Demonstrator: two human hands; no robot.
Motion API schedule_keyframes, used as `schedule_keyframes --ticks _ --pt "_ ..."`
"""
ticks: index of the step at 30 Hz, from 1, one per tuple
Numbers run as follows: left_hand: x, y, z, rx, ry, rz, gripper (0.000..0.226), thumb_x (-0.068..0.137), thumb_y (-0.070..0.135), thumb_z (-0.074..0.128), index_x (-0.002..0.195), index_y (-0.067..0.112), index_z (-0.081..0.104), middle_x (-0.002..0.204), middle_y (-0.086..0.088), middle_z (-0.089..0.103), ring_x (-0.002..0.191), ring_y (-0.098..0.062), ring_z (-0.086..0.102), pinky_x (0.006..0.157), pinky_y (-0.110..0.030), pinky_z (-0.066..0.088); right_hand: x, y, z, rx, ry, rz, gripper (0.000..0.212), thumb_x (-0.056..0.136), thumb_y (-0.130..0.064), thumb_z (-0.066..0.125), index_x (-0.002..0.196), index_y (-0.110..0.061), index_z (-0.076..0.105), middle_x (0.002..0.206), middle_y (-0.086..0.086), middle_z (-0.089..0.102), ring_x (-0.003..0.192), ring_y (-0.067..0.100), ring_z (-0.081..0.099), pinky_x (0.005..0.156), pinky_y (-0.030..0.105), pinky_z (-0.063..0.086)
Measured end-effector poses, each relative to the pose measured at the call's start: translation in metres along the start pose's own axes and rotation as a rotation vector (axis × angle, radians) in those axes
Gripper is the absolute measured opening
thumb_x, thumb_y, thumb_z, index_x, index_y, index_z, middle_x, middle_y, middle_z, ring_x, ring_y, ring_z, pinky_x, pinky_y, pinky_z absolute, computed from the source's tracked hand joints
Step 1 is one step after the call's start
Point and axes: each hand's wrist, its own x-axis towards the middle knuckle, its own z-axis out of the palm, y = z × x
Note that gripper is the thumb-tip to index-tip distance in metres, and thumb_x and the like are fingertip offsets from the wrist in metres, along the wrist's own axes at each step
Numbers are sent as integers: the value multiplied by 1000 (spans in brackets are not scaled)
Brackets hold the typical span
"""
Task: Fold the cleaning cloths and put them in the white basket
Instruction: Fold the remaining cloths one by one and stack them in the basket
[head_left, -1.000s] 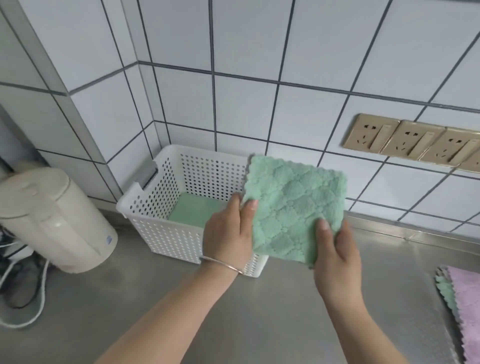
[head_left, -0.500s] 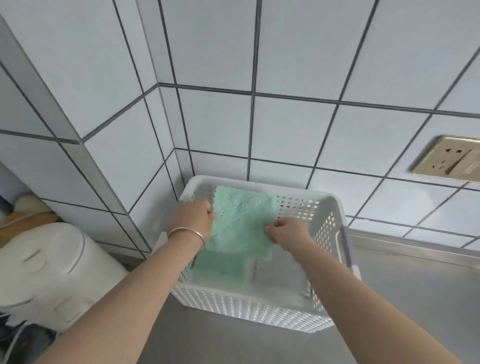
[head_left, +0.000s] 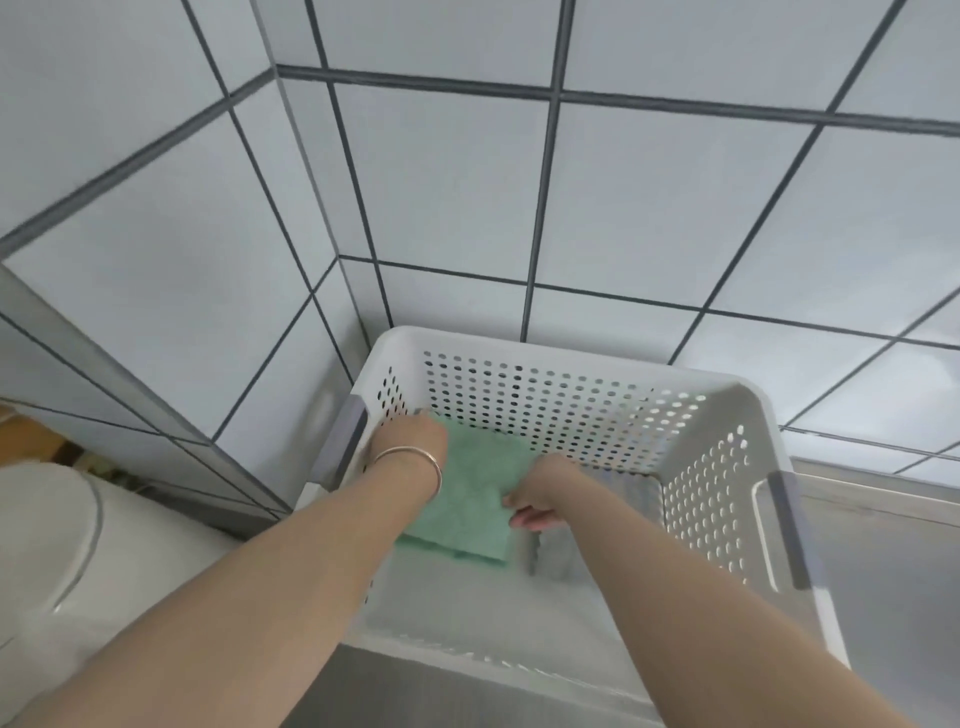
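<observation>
Hands reach together into the white basket, which stands on the stainless counter pushed into the tiled corner, its far wall close against the tiles. The left hand, with a thin silver bangle at the wrist, lies on the far left corner of the folded green cloth; its fingers are hidden behind the back of the hand, so I cannot tell whether they pinch the cloth or only press on it. The right hand sits at the cloth's right edge, fingers curled loosely downward with the tips at or just past that edge; whether they grip it cannot be made out through the blur. The cloth lies flat on the basket floor in the left half, close to the left wall, and a second green layer shows just under its near edge. The right half of the basket floor is bare grey-white. Both side walls and the far wall are perforated with rows of small holes, and each short end carries a grey handle, the left handle beside the left forearm and the right handle near the counter's open stretch. A cream-coloured appliance sits at the left edge of the counter, partly cut off by the frame.
</observation>
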Motion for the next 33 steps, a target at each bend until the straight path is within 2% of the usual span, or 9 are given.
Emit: schedule_keyframes --ticks 2,7,17,21,24,26,28,30,33 --pt "5 2 4 1 -34 -15 50 92 -5 26 140 3 34 136 -16 47 122 -30 48 97 -39 42 9 -1 2 -35 -23 20 22 91 -14 59 76 -2 49 98 10 71 58 11 57 75 25 53" --pt "5 7 12 144 -92 79 42 92 -6 31 132 -3 42 129 -13 52 115 -27 53 90 -34 45 24 4 5 -60 -43 76 17 90 -12 61 83 0 51 69 7 63 58 12 59 68 26 54" --pt "15 11 20 215 -135 122 37 94 -5 31 124 0 51 126 -11 56 114 -25 55 89 -32 47 33 7 7 -99 -45 118 19 90 -16 61 87 0 52 69 7 61 51 11 57 65 27 55" --pt "20 11 23 203 -124 109 37 94 -5 30 123 1 52 126 -11 57 114 -24 55 88 -31 46 30 6 9 -313 47 60 60 90 -25 61 136 0 32 68 6 58 53 14 54 59 27 51" --pt "20 14 30 224 -112 124 39 94 -4 29 124 4 53 124 -10 58 113 -23 55 90 -32 47 33 1 19 -527 71 58 79 88 -32 59 145 2 16 104 13 65 85 22 66 56 29 46" --pt "19 16 30 275 -146 154 39 95 -3 28 125 6 52 127 -9 56 117 -23 53 91 -32 46 32 -4 19 -633 90 37 62 90 -30 55 139 2 32 122 12 60 103 24 63 61 30 48" --pt "17 19 22 314 -138 189 38 96 -1 30 124 7 53 128 -7 55 116 -22 53 88 -30 46 22 -12 12 -700 75 -5 37 93 -25 50 122 -2 50 112 10 61 97 23 62 65 32 49" --pt "9 25 10 358 -87 235 34 94 1 35 118 9 58 118 -4 60 105 -20 58 75 -28 45 6 -19 4 -769 61 -55 15 94 -17 46 95 -5 54 93 6 58 87 21 58 70 30 50" --pt "-10 33 -12 376 33 280 29 89 1 41 104 14 62 87 -1 59 77 -20 53 64 -26 41 -31 -27 -9 -917 80 -150 26 91 -8 48 65 -6 47 71 3 49 84 23 54 77 33 46"
